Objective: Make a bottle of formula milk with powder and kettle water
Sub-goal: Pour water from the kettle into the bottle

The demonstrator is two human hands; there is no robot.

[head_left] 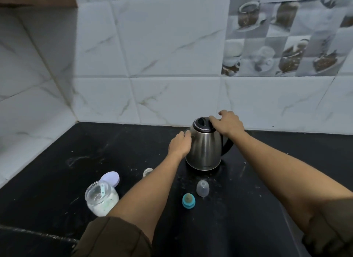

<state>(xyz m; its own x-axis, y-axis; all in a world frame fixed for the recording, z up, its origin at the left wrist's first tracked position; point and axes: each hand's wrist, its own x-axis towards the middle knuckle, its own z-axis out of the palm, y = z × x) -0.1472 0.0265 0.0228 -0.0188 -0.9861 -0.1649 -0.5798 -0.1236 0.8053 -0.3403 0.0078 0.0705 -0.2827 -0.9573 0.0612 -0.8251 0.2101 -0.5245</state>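
Upright between both hands, on black stone bench [57,161]: rounded stainless-steel kettle with black lid and handle [205,147]. Left hand [180,144] laid flat against its side, fingers fairly straight. Right hand [227,123] draped over lid edge and handle top (gripping or merely resting, cannot tell). Back from left hand, beside forearm: open glass jar of white powder [101,199], round lilac lid [110,178]. Between forearms: clear domed cap [202,188], teal ring with teat [188,200].

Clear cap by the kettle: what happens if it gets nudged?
The clear cap looks thin plastic, probably light, sliding easily on the black counter. Standing on its wide rim, it seems stable; knocked over, its dome would likely roll.
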